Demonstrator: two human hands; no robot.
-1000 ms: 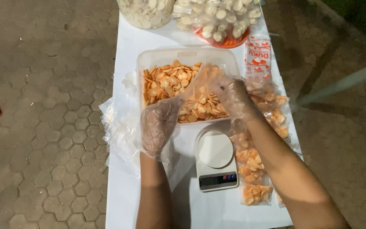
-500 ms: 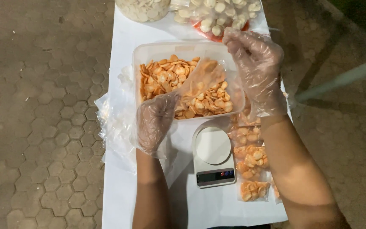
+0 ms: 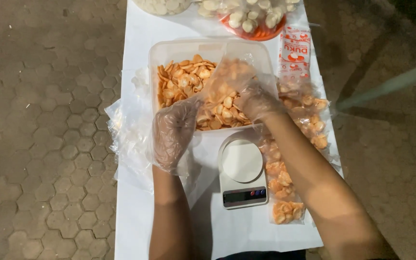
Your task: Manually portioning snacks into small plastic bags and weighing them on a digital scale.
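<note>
Bag (image 3: 227,79) tilted, mouth toward right hand (image 3: 258,102)

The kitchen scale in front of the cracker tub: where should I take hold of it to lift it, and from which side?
Take the kitchen scale by its long side edges, just below the round weighing plate, coming straight down from above. It lies flat on the white table. The left edge has bare table beside it; filled cracker bags crowd the right, so that side looks tight.

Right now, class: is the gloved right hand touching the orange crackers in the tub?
Touching. The head view shows the right hand down among the orange crackers, inside the small clear bag.
</note>
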